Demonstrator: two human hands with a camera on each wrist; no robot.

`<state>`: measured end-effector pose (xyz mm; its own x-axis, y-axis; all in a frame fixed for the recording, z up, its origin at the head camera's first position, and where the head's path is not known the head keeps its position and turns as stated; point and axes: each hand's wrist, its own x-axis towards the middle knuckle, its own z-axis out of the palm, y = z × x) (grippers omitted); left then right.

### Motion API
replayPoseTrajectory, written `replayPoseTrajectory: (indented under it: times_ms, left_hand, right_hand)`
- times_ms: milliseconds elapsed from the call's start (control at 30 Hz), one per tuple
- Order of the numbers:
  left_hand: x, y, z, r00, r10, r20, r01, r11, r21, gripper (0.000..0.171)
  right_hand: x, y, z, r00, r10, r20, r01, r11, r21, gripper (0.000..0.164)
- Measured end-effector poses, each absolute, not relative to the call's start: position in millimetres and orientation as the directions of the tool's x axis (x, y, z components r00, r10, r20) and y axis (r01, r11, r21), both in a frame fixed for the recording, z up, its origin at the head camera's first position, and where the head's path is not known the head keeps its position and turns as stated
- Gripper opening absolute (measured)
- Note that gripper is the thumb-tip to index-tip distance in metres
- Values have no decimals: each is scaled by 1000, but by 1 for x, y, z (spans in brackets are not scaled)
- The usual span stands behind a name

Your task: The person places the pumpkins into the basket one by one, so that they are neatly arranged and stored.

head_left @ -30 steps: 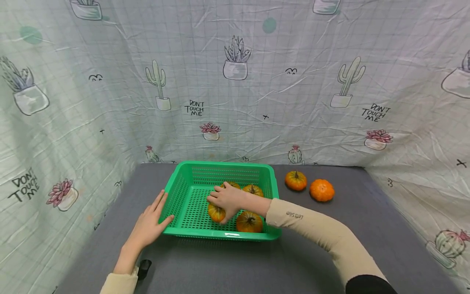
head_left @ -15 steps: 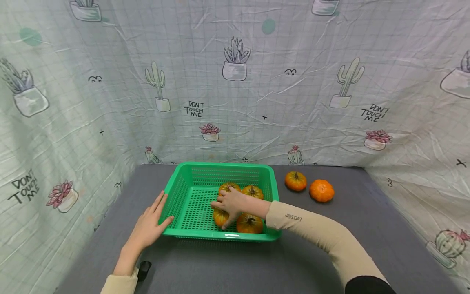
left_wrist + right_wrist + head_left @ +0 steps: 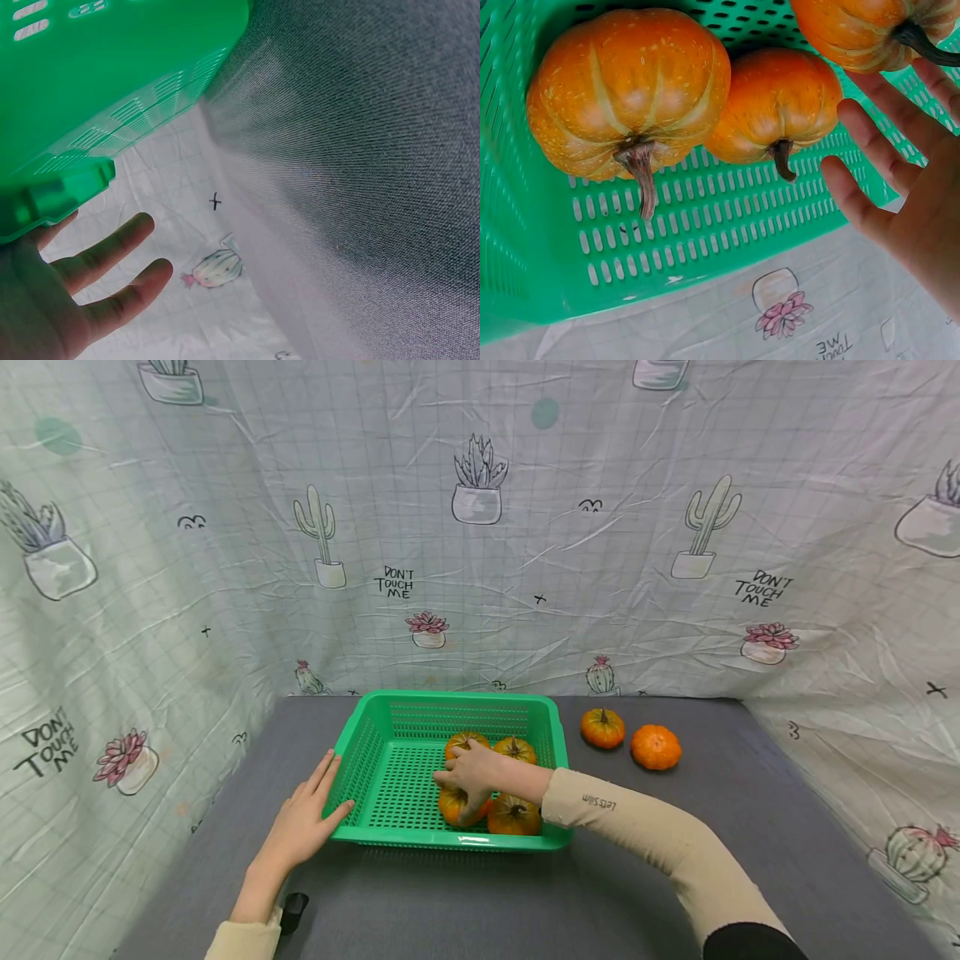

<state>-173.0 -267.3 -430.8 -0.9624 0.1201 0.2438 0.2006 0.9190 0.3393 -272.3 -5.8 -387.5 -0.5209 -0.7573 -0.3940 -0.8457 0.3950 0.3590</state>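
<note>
In the head view, a green plastic basket (image 3: pixel 450 838) with slotted sides holds several small orange pumpkins. My right hand (image 3: pixel 476 772) reaches into it and grips the front-left pumpkin (image 3: pixel 452 808), thumb on its near side. That pumpkin sits against the front-right pumpkin (image 3: pixel 514 817). Behind them lie the back-left pumpkin (image 3: pixel 463 742) and the back-right pumpkin (image 3: pixel 516 749). The right wrist view shows my fingers spread at the gripped pumpkin (image 3: pixel 870 34); the thumb is hidden there. My left hand (image 3: pixel 300 817) rests with extended fingers against the basket's left rim.
Two more pumpkins stand on the grey tabletop (image 3: pixel 480 910) right of the basket: a stemmed pumpkin (image 3: pixel 602 727) and a rounder orange pumpkin (image 3: pixel 656 747). A cactus-printed curtain (image 3: pixel 525 560) encloses the table's back and sides.
The front-left pumpkin has shifted right and toward the front under my right hand, nudging the front-right pumpkin slightly right. The back-left pumpkin is now less covered. My left hand stays put.
</note>
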Motion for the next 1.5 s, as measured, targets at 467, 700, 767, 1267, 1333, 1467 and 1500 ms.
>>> replayPoseTrajectory:
  times_ms: [467,700,767,1267,1333,1467,1500]
  left_hand:
    - [-174,-267,-431,-965,122,234,200,916,348,69]
    - [-175,-267,-428,-964,125,233,202,918,342,69]
    - [-175,-267,-428,-964,126,233,202,918,341,69]
    - [-174,-266,-429,-962,122,243,202,917,343,69]
    - [-173,-266,-429,-963,121,243,203,917,345,69]
    - [-172,-265,-428,-963,121,241,202,915,348,69]
    - [-172,-265,-427,-963,121,242,202,915,349,68]
  right_hand:
    - [-267,3,-366,-483,-816,-319,-862,379,336,60]
    - [-262,16,-350,-443,-861,-249,-881,366,301,55]
    - [-260,21,-346,-428,-876,-224,-886,358,295,53]
    - [-256,74,-340,-341,-940,-6,-910,328,252,37]
    - [-255,82,-344,-322,-946,38,-918,322,233,33]
    - [-253,97,-351,-308,-943,124,-918,329,221,25]
    - [-252,101,-353,-306,-940,148,-917,333,220,24]
